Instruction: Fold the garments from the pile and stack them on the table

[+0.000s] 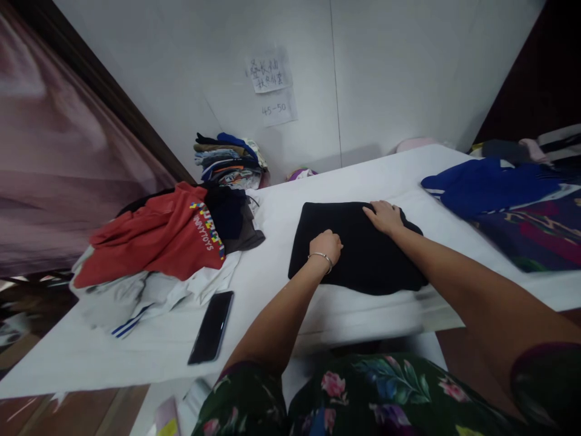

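Lying flat on a long, white-cloth-covered bench, a folded garment of plain black fabric is touched on its left part by the bare left hand and near its far right edge by the bare right hand. On the left, the fingers are curled inward into a loose fist; whether any fabric is pinched inside cannot be told. A thin silver-coloured bracelet is worn on the left wrist. On the right, the fingers are stretched out and slightly spread over the fabric, with nothing seen to be gripped. Farther left, a red garment with white lettering is heaped over pale grey and white clothes, and a black smartphone is placed nearer the front edge. Behind that heap, a stack of folded multicoloured clothes is seen. Far right, a bright blue garment is laid next to a dark patterned cloth. Handwritten white paper sheets are fixed to the pale wall.
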Motion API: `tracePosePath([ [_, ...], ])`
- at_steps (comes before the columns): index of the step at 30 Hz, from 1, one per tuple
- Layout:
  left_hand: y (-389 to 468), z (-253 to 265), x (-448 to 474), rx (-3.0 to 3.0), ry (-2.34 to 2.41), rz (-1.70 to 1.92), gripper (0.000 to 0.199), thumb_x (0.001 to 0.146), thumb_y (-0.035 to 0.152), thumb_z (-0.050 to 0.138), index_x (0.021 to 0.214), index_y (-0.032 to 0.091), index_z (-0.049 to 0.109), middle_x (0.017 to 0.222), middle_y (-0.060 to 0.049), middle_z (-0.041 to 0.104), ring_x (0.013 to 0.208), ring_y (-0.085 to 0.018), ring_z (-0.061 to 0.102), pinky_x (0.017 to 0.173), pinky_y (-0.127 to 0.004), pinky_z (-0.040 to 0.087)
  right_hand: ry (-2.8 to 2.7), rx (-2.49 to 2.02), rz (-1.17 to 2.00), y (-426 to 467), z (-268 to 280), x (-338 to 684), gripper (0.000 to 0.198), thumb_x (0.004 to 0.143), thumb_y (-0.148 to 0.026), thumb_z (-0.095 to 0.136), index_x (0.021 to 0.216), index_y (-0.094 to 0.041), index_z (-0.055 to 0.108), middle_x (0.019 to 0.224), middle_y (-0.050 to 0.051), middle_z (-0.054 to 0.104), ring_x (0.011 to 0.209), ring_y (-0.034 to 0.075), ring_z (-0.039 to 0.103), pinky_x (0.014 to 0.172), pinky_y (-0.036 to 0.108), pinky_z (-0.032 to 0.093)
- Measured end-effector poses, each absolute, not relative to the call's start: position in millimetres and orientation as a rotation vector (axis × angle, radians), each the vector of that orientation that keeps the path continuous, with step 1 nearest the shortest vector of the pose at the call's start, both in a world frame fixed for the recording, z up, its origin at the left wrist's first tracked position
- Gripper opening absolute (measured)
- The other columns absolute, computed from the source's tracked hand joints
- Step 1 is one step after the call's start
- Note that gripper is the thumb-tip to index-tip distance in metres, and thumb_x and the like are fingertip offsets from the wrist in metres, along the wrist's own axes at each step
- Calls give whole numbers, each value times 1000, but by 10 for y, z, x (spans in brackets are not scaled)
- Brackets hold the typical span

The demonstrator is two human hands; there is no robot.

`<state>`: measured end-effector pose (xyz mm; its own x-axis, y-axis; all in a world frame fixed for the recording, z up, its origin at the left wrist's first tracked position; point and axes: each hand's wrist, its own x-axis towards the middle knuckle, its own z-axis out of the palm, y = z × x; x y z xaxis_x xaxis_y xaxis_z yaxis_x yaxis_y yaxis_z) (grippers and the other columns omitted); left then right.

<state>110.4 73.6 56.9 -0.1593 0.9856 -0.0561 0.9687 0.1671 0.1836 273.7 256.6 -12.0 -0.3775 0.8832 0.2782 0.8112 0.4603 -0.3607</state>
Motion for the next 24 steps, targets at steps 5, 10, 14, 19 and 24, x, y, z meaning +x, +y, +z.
tracePosePath([
  [5, 792, 619, 1212, 2061, 2255, 34, 23, 93, 28, 46, 101, 18, 65, 104, -9, 61, 92, -20, 65, 73, -30, 49, -2294, -1426, 224, 2560, -111, 2733, 54, 94, -56, 25, 119, -20, 57, 123, 13, 59, 123, 30, 44, 102, 55, 26],
  [10, 581, 477, 2064, 2353, 1818, 116, 23, 94, 33, 44, 99, 21, 64, 96, -6, 61, 79, -16, 66, 61, -26, 48, -2308, -1440, 204, 2557, -107, 2734, 53, 94, -55, 26, 118, -19, 57, 124, 14, 60, 122, 30, 44, 101, 55, 28],
  [14, 331, 381, 2613, 2666, 1166, 229, 28, 95, 42, 42, 100, 24, 63, 100, -3, 64, 87, -17, 65, 67, -29, 49, -2315, -1439, 224, 2538, -77, 2743, 52, 94, -54, 26, 119, -20, 57, 125, 13, 59, 123, 30, 44, 102, 55, 28],
  [19, 351, 605, 2070, 2595, 1258, 535, 27, 94, 39, 45, 111, 25, 60, 118, -2, 64, 108, -16, 59, 86, -30, 48, -2324, -1433, 205, 2540, -74, 2745, 51, 94, -53, 26, 118, -20, 57, 123, 14, 60, 123, 29, 44, 101, 54, 29],
  [24, 566, 719, 882, 1890, 2192, 939, 36, 90, 37, 52, 121, 20, 57, 131, -10, 58, 126, -23, 48, 107, -36, 34, -2341, -1426, 202, 2573, -100, 2751, 53, 94, -55, 25, 116, -19, 57, 121, 14, 60, 121, 30, 46, 99, 55, 30],
])
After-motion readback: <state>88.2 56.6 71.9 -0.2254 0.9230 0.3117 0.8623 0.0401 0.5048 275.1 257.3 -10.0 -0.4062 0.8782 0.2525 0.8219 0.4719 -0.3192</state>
